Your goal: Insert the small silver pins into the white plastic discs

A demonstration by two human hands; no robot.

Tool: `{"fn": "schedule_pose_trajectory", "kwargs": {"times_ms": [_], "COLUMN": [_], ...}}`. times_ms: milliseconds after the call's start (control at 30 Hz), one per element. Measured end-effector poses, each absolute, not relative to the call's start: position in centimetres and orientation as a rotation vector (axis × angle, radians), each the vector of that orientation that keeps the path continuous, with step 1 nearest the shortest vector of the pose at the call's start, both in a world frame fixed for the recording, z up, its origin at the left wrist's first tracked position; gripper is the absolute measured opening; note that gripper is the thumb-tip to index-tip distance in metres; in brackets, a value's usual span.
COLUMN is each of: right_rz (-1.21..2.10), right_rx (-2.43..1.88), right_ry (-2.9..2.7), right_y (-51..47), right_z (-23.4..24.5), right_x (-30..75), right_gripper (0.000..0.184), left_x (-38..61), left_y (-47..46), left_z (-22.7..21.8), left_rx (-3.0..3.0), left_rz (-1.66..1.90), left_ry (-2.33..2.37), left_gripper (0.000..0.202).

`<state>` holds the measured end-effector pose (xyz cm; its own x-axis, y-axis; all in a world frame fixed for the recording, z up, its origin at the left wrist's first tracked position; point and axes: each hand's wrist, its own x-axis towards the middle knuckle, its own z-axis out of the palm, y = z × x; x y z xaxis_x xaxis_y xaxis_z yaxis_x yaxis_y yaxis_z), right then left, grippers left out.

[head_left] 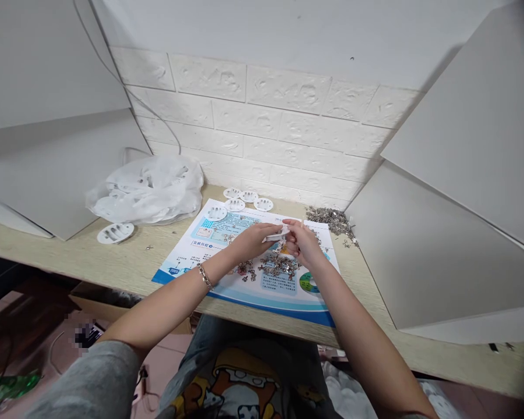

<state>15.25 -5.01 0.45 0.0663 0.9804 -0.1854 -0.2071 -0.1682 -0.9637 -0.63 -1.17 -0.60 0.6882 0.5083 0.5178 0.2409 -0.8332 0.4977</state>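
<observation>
Centrally, the left hand [248,240] and right hand [303,241] pinch one white disc [276,234] together. Small metal pieces [277,266] lie just beneath, within reach.

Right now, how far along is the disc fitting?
Roughly early to mid, judging by the piles. Done: five laid-out discs sit at the printed sheet's far edge, seemingly fitted. In hand: the left hand and right hand hold one held disc above the metal parts. Left: a bag of discs, a loose disc, a second parts pile.
</observation>
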Motion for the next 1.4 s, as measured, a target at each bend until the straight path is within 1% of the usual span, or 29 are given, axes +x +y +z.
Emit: {"fn": "schedule_pose_trajectory", "kwargs": {"times_ms": [100, 200, 333, 400, 633, 833, 933, 1033, 1133, 1200, 1300, 1333, 1400], "right_rz": [1.241, 1.084, 0.891, 0.876, 1.043, 1.134, 1.152, 1.223, 1.285, 1.332, 1.577, 1.638, 1.675], "right_rx": [-1.393, -1.589, -1.628, -1.633, -1.48, -1.421, -1.415, -1.461, -1.496, -1.456, -1.347, -1.323, -1.301], "right_ry": [-1.058, -1.348, -1.517, -1.506, -1.297, -1.137, -1.153, -1.334, -1.543, -1.58, -1.532, -1.498, -1.421], "right_y": [-5.0, -5.0, -4.9, -4.8, -4.9, -5.0, -4.9, -5.1, -5.4, -5.7, -5.9, -5.9, -5.9], "right_z": [0.5, 0.3, -0.3, -0.5, -0.5, -0.5, -0.5, -0.3, 0.3, 0.7, 1.0, 1.0, 0.9], "right_x": [15.5, 15.6, 15.6, 15.6, 15.1, 14.4, 14.6, 15.2, 15.9, 16.3, 16.9, 17.0, 17.0], "right_gripper": [0.032, 0.026, 0.023, 0.024, 0.021, 0.027, 0.029, 0.026, 0.027, 0.035, 0.053, 0.055, 0.053], "left_x": [-0.5, -0.4, -0.4, -0.4, -0.6, -0.6, -0.6, -0.6, -0.7, -0.7, -0.7, -0.6, -0.6], "left_y": [-1.3, -1.3, -1.2, -1.1, -1.0, -1.4, -1.6, -1.3, -0.7, -0.5, -0.6, -0.7, -1.0], "left_z": [-0.3, -0.1, -0.3, -0.5, -0.4, -0.4, -0.4, -0.3, 0.2, 0.5, 1.0, 1.1, 1.2], "left_rx": [2.429, 2.402, 2.436, 2.445, 2.505, 2.525, 2.463, 2.359, 2.072, 1.724, 1.237, 1.134, 1.022], "left_rz": [0.986, 1.033, 1.086, 1.111, 1.068, 0.923, 0.887, 0.936, 1.035, 1.013, 0.851, 0.805, 0.739], "left_ry": [0.679, 0.704, 0.629, 0.626, 0.591, 0.632, 0.662, 0.724, 0.936, 0.984, 0.802, 0.736, 0.648], "left_gripper": [0.03, 0.025, 0.031, 0.033, 0.034, 0.044, 0.047, 0.042, 0.029, 0.024, 0.021, 0.019, 0.015]}}
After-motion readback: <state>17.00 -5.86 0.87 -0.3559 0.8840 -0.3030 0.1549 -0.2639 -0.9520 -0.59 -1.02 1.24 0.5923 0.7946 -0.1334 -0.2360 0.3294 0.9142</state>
